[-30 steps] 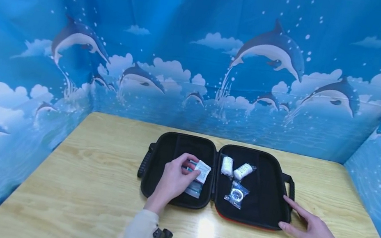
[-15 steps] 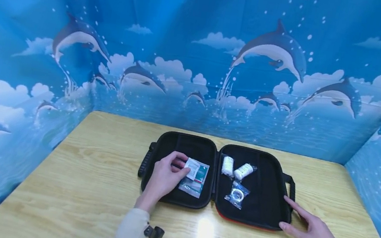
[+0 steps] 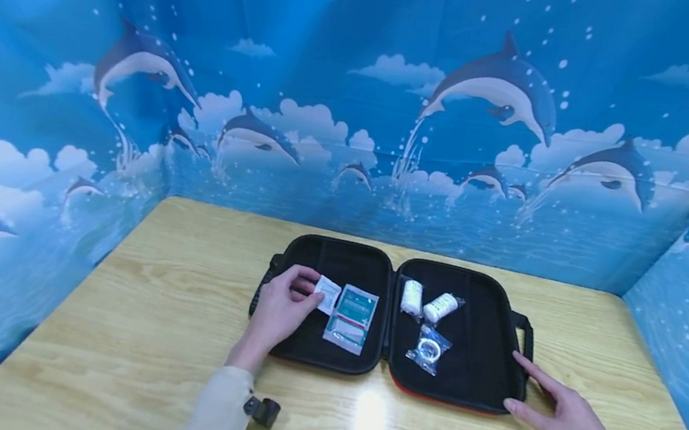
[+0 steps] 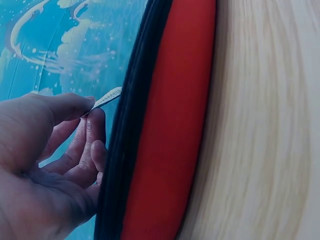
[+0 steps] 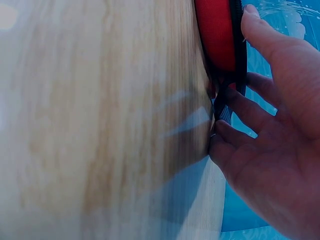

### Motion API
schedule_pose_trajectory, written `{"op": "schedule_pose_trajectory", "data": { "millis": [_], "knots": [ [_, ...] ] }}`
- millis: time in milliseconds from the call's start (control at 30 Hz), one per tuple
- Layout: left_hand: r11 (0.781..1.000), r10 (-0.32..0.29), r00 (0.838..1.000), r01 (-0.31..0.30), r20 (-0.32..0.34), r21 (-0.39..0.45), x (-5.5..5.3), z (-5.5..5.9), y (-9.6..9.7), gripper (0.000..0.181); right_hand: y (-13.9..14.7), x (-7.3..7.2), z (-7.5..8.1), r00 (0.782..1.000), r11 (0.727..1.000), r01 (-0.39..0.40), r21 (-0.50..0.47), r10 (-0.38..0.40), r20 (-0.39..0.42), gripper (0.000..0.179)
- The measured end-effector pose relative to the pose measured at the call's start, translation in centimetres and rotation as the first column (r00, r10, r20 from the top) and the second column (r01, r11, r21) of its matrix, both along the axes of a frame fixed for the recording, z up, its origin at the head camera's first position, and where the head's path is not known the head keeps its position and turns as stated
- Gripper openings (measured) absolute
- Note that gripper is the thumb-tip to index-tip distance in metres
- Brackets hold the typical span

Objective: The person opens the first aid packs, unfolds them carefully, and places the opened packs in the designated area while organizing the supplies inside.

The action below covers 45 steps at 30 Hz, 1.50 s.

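An open black case (image 3: 321, 360) with a red outer shell (image 4: 170, 120) lies on the table. Over its left half, my left hand (image 3: 279, 310) pinches a small white packet (image 3: 326, 295) between thumb and fingers; the left wrist view shows this packet edge-on. Beside the packet, a flat green-and-white sachet (image 3: 351, 318) lies in the same half. Two wrapped white rolls (image 3: 411, 298) and a clear-wrapped ring-shaped roll (image 3: 429, 349) are in the right half. My right hand (image 3: 568, 423) touches the case's right rim with extended thumb and fingers, near the strap handle (image 5: 220, 107).
The case stands on a pale wooden table (image 3: 163, 337). Blue curtains (image 3: 336, 93) printed with dolphins hang behind and at both sides. A black device (image 3: 262, 411) is strapped at my left wrist.
My left hand has drawn the small white packet leftward off the green-and-white sachet, leaving the sachet uncovered. My right hand stays at the case's rim.
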<state>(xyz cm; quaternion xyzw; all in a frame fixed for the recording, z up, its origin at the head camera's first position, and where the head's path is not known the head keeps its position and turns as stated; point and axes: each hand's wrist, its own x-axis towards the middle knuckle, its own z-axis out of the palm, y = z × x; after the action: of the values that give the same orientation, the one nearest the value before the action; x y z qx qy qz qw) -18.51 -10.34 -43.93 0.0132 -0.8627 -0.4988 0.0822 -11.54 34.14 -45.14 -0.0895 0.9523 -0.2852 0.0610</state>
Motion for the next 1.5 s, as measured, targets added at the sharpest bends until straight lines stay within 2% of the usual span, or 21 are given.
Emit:
{"op": "schedule_pose_trajectory", "data": {
  "millis": [133, 300, 433, 800, 1200, 1367, 1500],
  "knots": [
    [1.0, 0.019, 1.0, -0.019, 0.016, 0.013, -0.1, -0.2, -0.6, 0.027, 0.0, 0.0, 0.0, 1.0, 1.0, 0.005, -0.004, -0.005, 0.005, 0.078],
    [0.999, 0.023, 1.0, -0.022, -0.011, 0.041, -0.4, -0.4, -1.4, 0.027, 0.0, 0.0, 0.0, 1.0, 1.0, 0.008, -0.009, -0.008, 0.013, 0.079],
    [0.998, 0.034, 0.999, -0.033, -0.01, 0.054, -0.4, -0.1, -1.7, 0.027, -0.1, 0.0, 0.1, 1.0, 1.0, 0.007, -0.01, -0.007, 0.016, 0.079],
    [0.997, 0.083, 0.997, -0.083, 0.006, 0.003, -0.5, 0.2, -1.8, 0.028, -0.1, 0.0, 0.2, 1.0, 1.0, 0.004, 0.001, -0.004, -0.004, 0.078],
    [0.989, 0.15, 0.989, -0.15, -0.001, -0.004, -0.7, 0.2, -2.2, 0.026, 0.0, 0.0, 0.2, 1.0, 1.0, 0.01, -0.016, -0.009, 0.017, 0.079],
    [0.986, 0.167, 0.986, -0.167, -0.004, 0.007, -0.7, 0.1, -2.5, 0.026, -0.1, 0.0, 0.2, 1.0, 1.0, 0.011, -0.011, -0.011, 0.013, 0.079],
    [0.988, 0.156, 0.988, -0.156, 0.008, -0.011, -0.6, 0.2, -2.4, 0.026, 0.0, 0.0, 0.1, 1.0, 1.0, 0.012, -0.006, -0.012, 0.012, 0.079]
  ]
}}
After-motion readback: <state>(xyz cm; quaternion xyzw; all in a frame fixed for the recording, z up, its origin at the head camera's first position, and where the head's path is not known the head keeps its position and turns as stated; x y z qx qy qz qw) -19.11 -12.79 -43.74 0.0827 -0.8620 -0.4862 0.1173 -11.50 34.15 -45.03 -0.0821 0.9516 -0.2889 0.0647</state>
